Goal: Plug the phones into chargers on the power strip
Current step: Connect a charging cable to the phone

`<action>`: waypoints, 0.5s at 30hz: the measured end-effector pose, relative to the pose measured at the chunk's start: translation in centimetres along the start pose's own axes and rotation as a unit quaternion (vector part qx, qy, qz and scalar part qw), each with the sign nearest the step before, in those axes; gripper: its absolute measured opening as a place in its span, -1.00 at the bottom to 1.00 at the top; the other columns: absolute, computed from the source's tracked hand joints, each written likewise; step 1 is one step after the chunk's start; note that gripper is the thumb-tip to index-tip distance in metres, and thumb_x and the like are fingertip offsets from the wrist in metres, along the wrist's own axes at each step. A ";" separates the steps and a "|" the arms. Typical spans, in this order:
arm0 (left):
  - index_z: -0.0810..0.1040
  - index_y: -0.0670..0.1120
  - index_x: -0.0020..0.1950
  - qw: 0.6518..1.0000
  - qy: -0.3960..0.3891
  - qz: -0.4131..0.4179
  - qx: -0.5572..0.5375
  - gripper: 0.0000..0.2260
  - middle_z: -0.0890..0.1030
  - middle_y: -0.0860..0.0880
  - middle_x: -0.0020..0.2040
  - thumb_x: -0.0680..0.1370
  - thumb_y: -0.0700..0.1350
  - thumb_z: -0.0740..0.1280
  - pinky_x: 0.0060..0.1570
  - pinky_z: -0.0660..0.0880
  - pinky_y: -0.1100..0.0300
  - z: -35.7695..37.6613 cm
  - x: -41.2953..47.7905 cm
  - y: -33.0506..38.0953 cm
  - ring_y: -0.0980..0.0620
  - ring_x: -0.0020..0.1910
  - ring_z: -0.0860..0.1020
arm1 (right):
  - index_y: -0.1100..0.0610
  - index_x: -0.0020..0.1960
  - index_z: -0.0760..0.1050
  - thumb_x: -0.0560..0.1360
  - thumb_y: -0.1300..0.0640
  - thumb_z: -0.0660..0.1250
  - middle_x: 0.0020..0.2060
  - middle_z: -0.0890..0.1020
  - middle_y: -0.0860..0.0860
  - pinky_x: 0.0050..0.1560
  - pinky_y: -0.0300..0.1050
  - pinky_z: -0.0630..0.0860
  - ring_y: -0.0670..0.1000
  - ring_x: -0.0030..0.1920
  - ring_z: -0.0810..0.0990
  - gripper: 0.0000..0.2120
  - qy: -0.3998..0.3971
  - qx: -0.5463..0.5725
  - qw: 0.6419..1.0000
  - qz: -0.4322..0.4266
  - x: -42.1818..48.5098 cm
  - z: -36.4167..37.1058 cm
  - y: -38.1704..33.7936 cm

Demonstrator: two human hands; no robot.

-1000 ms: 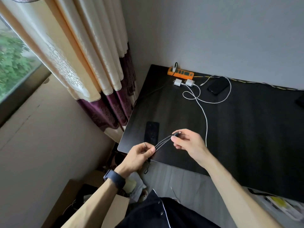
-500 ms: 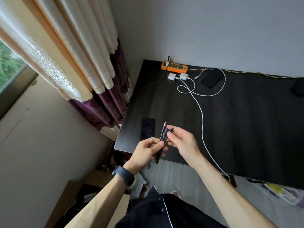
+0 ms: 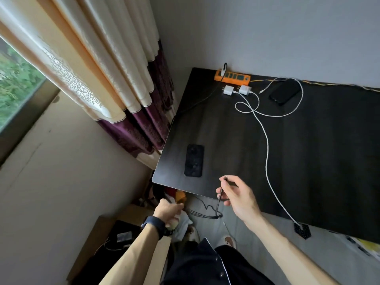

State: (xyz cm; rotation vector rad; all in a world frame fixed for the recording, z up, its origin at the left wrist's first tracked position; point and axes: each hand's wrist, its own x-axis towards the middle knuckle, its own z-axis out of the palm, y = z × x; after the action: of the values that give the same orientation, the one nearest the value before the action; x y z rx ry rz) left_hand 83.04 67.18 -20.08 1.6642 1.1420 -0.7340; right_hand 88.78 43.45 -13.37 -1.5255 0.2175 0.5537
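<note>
My right hand (image 3: 236,194) pinches one end of a black cable (image 3: 218,204) just above the near edge of the dark desk (image 3: 308,151); the rest of the cable hangs in a loop below. My left hand (image 3: 168,210) is lower, off the desk's corner, blurred, fingers loosely curled, holding nothing I can see. A black phone (image 3: 194,160) lies face up near the front left corner. A second black phone (image 3: 284,93) lies at the back. The orange power strip (image 3: 232,76) sits against the wall, with two white chargers (image 3: 236,90) lying loose in front of it.
A white cable (image 3: 267,153) runs from one charger, loops, and trails off the desk's near edge. Another white cable arcs around the far phone. Curtains (image 3: 102,68) and a window stand at left. A cardboard box (image 3: 115,229) and clutter lie on the floor below.
My left hand has let go of the black cable and dropped below the desk corner. My right hand keeps the cable's end, which now hangs down in a loop.
</note>
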 end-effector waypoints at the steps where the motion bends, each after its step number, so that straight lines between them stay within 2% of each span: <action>1: 0.42 -0.28 0.28 0.999 0.008 0.006 0.041 -0.47 0.62 -0.21 0.14 0.48 0.02 0.47 -0.03 0.64 -0.05 0.2 0.3 0.0 -0.16 -0.02 0.64 | 0.00 0.08 0.57 0.62 0.07 0.32 -0.21 0.74 0.01 -0.35 -0.30 0.50 -0.08 -0.25 0.66 -0.92 -0.002 -0.024 1.000 0.003 0.2 0.1 0.6; 2: 0.37 -0.23 0.33 0.997 0.020 0.019 0.079 -0.41 0.57 -0.20 0.22 0.46 0.06 0.46 0.11 0.59 -0.06 0.3 0.6 0.4 -0.18 0.11 0.60 | -0.02 0.08 0.57 0.62 0.06 0.32 -0.20 0.75 -0.01 -0.36 -0.35 0.47 -0.10 -0.26 0.66 -0.92 -0.003 -0.051 0.999 0.007 0.4 0.1 1.1; 4: 0.40 -0.17 0.35 0.988 0.037 0.055 0.138 -0.41 0.54 -0.19 0.28 0.43 0.10 0.42 0.24 0.51 -0.03 0.7 0.9 1.7 -0.19 0.23 0.53 | -0.05 0.05 0.58 0.60 0.03 0.34 -0.21 0.75 -0.07 -0.35 -0.38 0.43 -0.15 -0.28 0.64 -0.94 0.002 -0.096 0.995 0.019 0.7 0.1 2.2; 6: 0.41 -0.11 0.39 0.979 0.049 0.089 0.175 -0.39 0.48 -0.18 0.33 0.43 0.15 0.41 0.30 0.45 -0.01 1.3 1.4 3.6 -0.19 0.30 0.48 | -0.05 -0.04 0.60 0.58 0.01 0.36 -0.22 0.75 -0.13 -0.24 -0.28 0.49 -0.19 -0.27 0.65 -0.94 0.018 -0.124 0.992 0.031 1.0 0.0 3.3; 9: 0.34 -0.08 0.44 0.963 0.077 0.135 0.219 -0.35 0.37 -0.20 0.37 0.44 0.18 0.40 0.36 0.36 -0.04 2.3 2.6 6.9 -0.27 0.36 0.38 | -0.06 -0.11 0.60 0.56 0.00 0.38 -0.23 0.74 -0.21 -0.02 -0.17 0.57 -0.22 -0.15 0.68 -0.92 0.047 -0.153 0.986 0.039 1.2 -0.2 4.6; 12: 0.31 -0.10 0.44 0.948 0.103 0.167 0.252 -0.31 0.36 -0.24 0.35 0.43 0.19 0.42 0.35 0.30 -0.10 3.5 4.7 10.1 -0.31 0.36 0.32 | -0.02 -0.08 0.62 0.55 0.01 0.41 -0.21 0.74 -0.22 -0.02 -0.22 0.56 -0.25 -0.11 0.69 -0.94 0.081 -0.150 0.984 0.046 1.5 0.0 5.2; 15: 0.17 -0.07 0.53 0.937 0.107 0.180 0.281 -0.21 0.29 -0.26 0.40 0.44 0.20 0.43 0.36 0.29 -0.14 4.3 6.8 12.5 -0.32 0.40 0.26 | 0.06 -0.02 0.63 0.55 0.06 0.41 -0.17 0.76 -0.15 0.06 -0.19 0.59 -0.22 -0.06 0.70 -0.93 0.112 -0.122 0.985 0.056 1.5 0.5 5.6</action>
State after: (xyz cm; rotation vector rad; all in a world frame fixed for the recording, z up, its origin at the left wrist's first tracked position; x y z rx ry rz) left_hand 97.36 64.17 -22.82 2.4073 0.7631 -0.6886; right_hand 87.36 44.02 -19.00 -1.8243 0.4242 0.5108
